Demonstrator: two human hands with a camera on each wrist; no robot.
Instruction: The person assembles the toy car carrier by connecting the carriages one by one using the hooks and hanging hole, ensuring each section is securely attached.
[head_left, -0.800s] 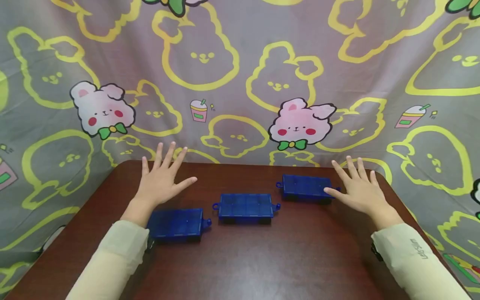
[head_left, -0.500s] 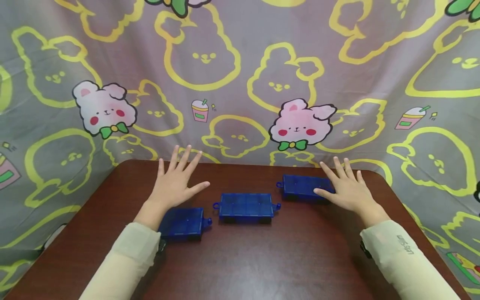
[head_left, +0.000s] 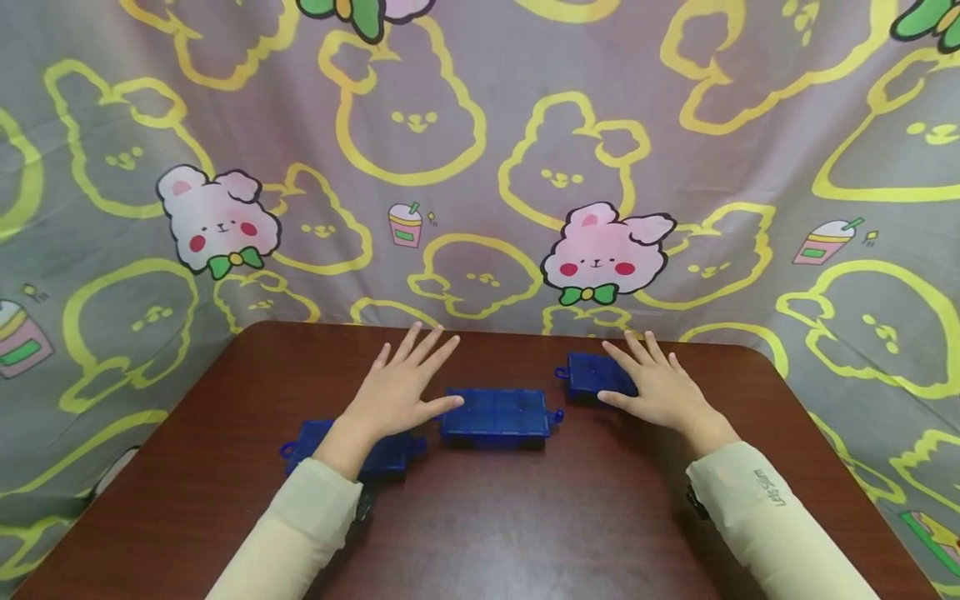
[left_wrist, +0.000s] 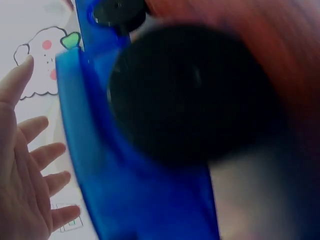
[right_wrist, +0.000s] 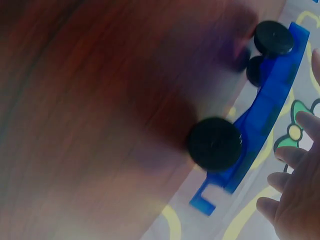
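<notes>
Three blue see-through toy train wagons stand in a slanting row on the table: the left wagon (head_left: pixel 390 457), the middle wagon (head_left: pixel 501 412) and the right wagon (head_left: pixel 591 373). My left hand (head_left: pixel 397 398), fingers spread, hovers over the left wagon, its thumb overlapping the middle one's left end. My forearm hides part of the left wagon. My right hand (head_left: pixel 662 390), also spread and holding nothing, covers the right wagon's right end. Close in the left wrist view is a black wheel (left_wrist: pixel 185 95); the right wrist view shows a wagon (right_wrist: pixel 272 102) from the side.
The brown wooden table (head_left: pixel 525 517) has rounded far corners. Behind it hangs a grey curtain (head_left: pixel 465 200) with yellow outlines and rabbit faces. Ring and ball couplings stick out at the wagons' ends.
Both hands have moved inward, the left hand to the right and the right hand to the left. The left wagon's ring end has come into sight. The wagons stay in place.
</notes>
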